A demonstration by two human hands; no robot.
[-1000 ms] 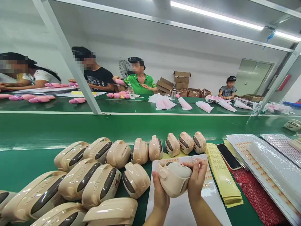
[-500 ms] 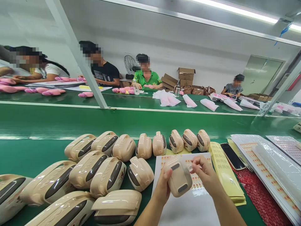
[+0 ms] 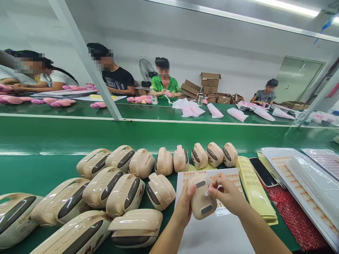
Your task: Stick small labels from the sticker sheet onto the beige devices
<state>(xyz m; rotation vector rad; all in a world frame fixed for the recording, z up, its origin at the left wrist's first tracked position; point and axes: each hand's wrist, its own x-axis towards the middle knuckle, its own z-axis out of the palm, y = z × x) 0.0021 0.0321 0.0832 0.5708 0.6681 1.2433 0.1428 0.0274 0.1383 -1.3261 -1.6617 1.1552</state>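
Your left hand (image 3: pixel 184 204) has its grip clamped on a beige housing (image 3: pixel 201 204), held above the white sheet (image 3: pixel 212 237) on the green tabletop (image 3: pixel 39 171). Your right hand (image 3: pixel 228 193) is at the housing's right edge; I cannot tell whether that grip is closed on anything.
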